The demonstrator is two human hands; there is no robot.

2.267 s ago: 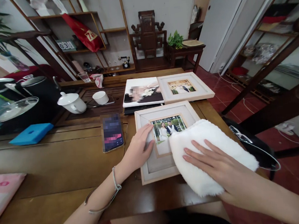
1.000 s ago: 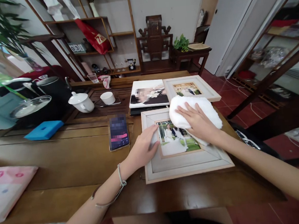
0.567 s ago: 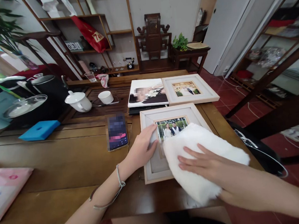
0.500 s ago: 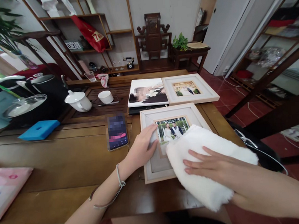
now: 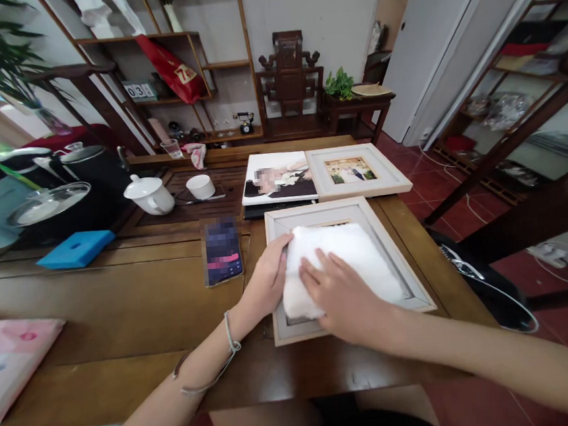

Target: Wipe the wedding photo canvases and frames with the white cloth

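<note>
A picture frame point(image 5: 285, 335) with a pale wooden border lies flat on the table in front of me. A fluffy white cloth point(image 5: 367, 255) covers most of its middle, hiding nearly all of the photo. My right hand point(image 5: 338, 294) lies on top of the cloth, fingers stretched out and pressing down; its thumb is hidden. At the frame's left border rests my left hand point(image 5: 267, 277), its fingers extended and their tips at the cloth's edge. Behind are a second framed photo point(image 5: 316, 160) and a white-edged photo panel point(image 5: 274, 159), side by side.
Left of the frame lies a phone point(image 5: 222, 251). Farther left are a blue block point(image 5: 76, 250), a lidded white cup point(image 5: 149, 195), a small white bowl point(image 5: 201, 186) and a pink-white packet point(image 5: 16, 362). The wooden table's point(image 5: 123, 306) right edge runs close beside the frame.
My right hand has slid the cloth leftward over the photo, from the frame's right side and the table edge. My left hand has shifted slightly left.
</note>
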